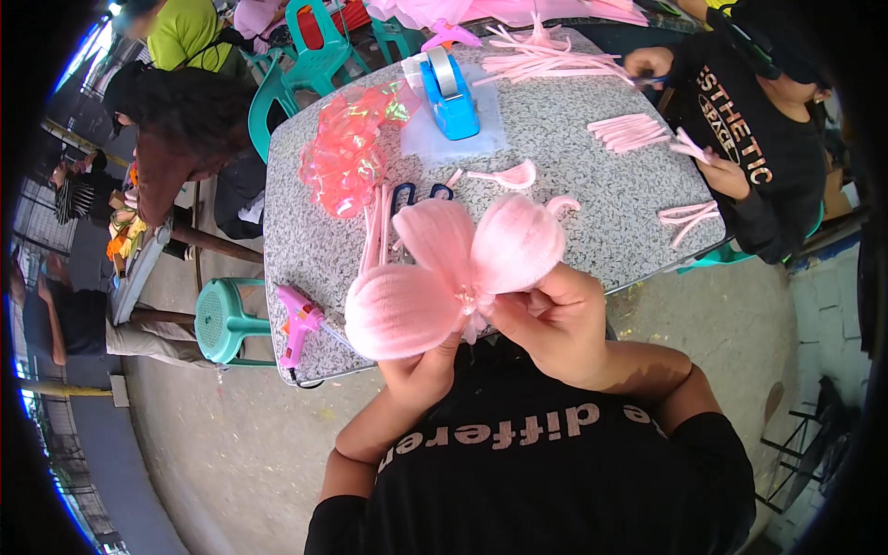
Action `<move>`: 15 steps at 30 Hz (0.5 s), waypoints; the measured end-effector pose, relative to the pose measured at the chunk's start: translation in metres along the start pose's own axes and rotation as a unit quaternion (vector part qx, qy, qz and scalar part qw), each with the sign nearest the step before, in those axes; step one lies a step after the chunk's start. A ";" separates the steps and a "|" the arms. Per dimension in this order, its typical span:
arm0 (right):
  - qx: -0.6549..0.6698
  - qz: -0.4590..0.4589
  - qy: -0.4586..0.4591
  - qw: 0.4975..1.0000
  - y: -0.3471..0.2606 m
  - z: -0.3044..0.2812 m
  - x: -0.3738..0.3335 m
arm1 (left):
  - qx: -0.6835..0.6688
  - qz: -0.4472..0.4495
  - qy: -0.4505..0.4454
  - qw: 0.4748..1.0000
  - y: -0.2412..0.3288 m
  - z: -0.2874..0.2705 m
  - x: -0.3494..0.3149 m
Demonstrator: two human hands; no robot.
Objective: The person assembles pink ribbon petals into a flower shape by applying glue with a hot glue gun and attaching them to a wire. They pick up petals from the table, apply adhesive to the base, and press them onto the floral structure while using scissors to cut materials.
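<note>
Up in front of my chest, over the table's near edge, is a fuzzy pink flower (pixel 435 231) with three large rounded petals, apparently made of pipe cleaners. My left hand (pixel 416 375) pinches it from below, beside the lower left petal. On the other side, my right hand (pixel 560 324) is closed on the flower near its centre, with the thumb by the base of the right petal. Just beyond the flower lie a loose pink petal (pixel 516 174) and scissors with dark blue handles (pixel 403 196), their blades hidden. Pink pipe cleaners (pixel 372 231) stick out behind the left petal.
A pink glue gun (pixel 301 322) lies at the speckled table's (pixel 555 120) left edge. Farther back are shiny pink wrap (pixel 347 153), a blue tape dispenser (pixel 451 109) and piled pipe cleaners (pixel 546 65). A person (pixel 740 139) at the right handles pink strips. A green stool (pixel 222 319) stands left.
</note>
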State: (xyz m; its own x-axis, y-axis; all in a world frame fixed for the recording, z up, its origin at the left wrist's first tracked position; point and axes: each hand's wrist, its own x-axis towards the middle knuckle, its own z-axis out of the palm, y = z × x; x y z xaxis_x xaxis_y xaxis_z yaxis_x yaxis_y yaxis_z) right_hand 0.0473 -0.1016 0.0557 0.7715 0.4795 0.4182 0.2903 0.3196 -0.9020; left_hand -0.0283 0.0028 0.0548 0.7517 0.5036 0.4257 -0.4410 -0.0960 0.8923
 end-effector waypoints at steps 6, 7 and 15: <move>0.171 0.056 0.013 0.984 -0.007 0.008 -0.002 | 0.027 0.023 0.011 0.999 -0.008 -0.002 -0.006; 0.131 0.042 -0.004 0.990 -0.008 0.005 -0.004 | 0.041 0.033 0.008 0.999 -0.010 -0.003 -0.006; 0.187 0.087 -0.044 0.978 -0.002 0.004 -0.008 | 0.140 -0.052 0.048 0.988 -0.020 -0.017 -0.023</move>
State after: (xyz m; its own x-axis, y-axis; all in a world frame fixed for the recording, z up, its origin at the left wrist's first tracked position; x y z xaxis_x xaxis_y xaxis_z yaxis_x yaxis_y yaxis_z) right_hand 0.0384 -0.1031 0.0548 0.7337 0.6172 0.2842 -0.0808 0.4946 -0.8654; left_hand -0.0456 0.0080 0.0247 0.7301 0.6007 0.3258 -0.2017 -0.2661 0.9426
